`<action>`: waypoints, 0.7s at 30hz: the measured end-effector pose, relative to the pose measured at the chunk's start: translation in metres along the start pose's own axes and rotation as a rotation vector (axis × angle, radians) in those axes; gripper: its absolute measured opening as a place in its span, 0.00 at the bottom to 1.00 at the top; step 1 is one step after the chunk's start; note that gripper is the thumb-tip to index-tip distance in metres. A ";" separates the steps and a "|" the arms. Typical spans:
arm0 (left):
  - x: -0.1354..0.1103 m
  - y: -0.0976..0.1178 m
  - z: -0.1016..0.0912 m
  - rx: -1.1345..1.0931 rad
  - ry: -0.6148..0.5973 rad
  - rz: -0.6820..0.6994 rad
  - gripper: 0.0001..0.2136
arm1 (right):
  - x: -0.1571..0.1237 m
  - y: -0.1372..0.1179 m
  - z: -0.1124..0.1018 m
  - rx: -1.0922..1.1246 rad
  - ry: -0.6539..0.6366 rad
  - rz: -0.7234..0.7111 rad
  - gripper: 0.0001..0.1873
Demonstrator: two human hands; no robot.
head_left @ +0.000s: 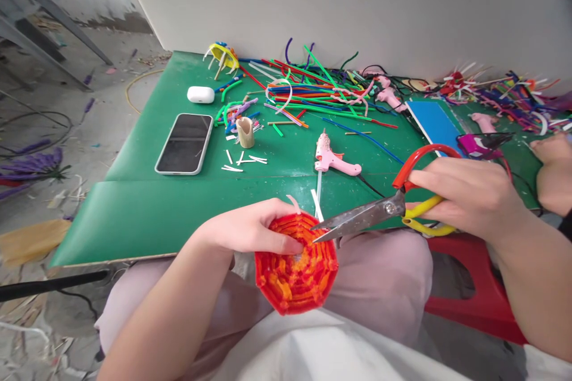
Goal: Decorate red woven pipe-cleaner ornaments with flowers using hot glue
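Observation:
My left hand (263,229) grips a red and orange octagonal disc (295,286) wound from fuzzy pipe cleaners, the thumb pressed on its face near the centre. From its far edge stick out a pale pink strip (294,203) and a white strip (316,205). My right hand (469,190) is closed on scissors (379,211) with one red and one yellow handle. Their blades are slightly apart, with the tips over the disc's upper right part, near the white strip. Whether the blades touch it I cannot tell.
On the green table (147,214) lie a phone (185,144), a white earbud case (201,94), a cardboard tube (245,132), a pink glue gun (333,158) and piled pipe cleaners (313,92). Another person's hand (552,155) rests at the right. A red stool (478,303) stands below.

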State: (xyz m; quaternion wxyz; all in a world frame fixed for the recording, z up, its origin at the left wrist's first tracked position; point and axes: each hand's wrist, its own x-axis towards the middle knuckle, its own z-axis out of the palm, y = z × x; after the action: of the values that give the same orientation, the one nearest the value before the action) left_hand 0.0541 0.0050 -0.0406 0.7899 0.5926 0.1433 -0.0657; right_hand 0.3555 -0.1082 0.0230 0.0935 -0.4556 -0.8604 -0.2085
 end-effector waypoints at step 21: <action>0.001 0.001 0.000 0.116 -0.008 -0.006 0.10 | -0.003 -0.002 0.007 -0.003 0.056 -0.015 0.03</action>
State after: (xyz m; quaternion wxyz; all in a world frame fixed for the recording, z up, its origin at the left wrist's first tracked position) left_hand 0.0550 0.0057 -0.0398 0.7544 0.6369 0.1378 -0.0787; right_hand 0.3554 -0.1082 0.0154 0.1153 -0.4434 -0.8604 -0.2229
